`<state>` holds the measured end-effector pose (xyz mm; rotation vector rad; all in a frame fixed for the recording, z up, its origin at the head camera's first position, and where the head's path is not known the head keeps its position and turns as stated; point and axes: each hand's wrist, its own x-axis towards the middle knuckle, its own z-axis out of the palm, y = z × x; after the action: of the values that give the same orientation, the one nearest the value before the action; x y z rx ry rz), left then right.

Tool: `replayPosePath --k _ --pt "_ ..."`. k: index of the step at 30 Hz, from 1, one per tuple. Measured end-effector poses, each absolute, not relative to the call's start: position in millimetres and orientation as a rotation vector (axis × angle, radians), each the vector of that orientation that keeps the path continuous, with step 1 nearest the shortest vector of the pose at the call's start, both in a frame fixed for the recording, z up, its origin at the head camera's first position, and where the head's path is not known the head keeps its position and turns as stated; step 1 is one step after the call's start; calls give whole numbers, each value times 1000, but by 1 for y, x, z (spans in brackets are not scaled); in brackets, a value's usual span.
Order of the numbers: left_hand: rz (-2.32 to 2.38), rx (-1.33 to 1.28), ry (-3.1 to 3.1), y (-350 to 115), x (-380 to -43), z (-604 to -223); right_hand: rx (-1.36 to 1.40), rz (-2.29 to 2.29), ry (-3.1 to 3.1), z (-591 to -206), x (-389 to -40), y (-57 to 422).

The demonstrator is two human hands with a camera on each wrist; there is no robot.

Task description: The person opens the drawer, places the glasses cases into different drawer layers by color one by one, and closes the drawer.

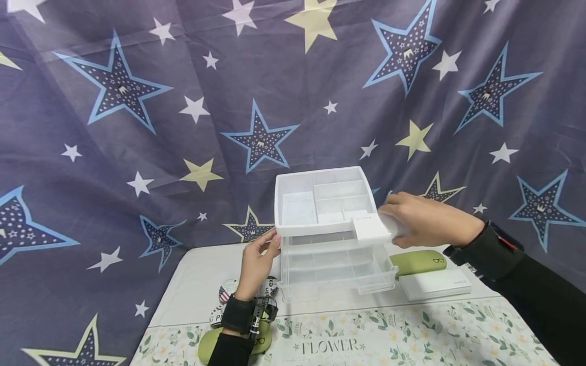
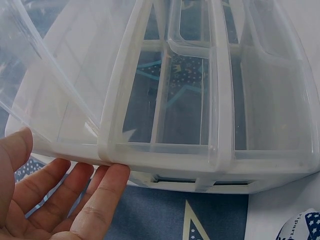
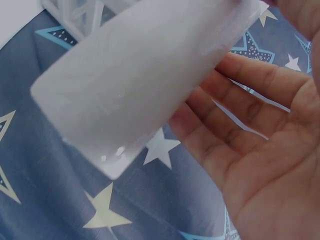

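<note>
A drawer organizer (image 1: 322,230) of white and clear plastic stands in the middle of the head view, its divided top compartment facing up. My left hand (image 1: 257,262) grips its left edge. In the left wrist view the thumb and fingertips (image 2: 117,172) of that hand meet the white frame. At the organizer's right front corner, my right hand (image 1: 418,219) holds a white box (image 1: 372,229) by one end. The right wrist view shows the box (image 3: 115,85) as smooth and shiny, with the right fingers (image 3: 225,102) along its edge.
Right of the organizer lie a green glasses case (image 1: 418,262) and a white box (image 1: 435,284). Another green case (image 1: 206,345) and several printed round items (image 1: 229,291) lie near the left wrist. A starry curtain (image 1: 320,76) hangs behind the table (image 1: 197,284).
</note>
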<state>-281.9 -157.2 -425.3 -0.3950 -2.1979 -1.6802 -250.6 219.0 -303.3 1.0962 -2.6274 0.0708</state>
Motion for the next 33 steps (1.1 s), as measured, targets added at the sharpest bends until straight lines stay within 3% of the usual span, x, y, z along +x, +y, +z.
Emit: replayPosePath --k 33 --pt "-1687 -382 -2207 -159 -284 -427 1270 93 -2617 -307 -257 136"
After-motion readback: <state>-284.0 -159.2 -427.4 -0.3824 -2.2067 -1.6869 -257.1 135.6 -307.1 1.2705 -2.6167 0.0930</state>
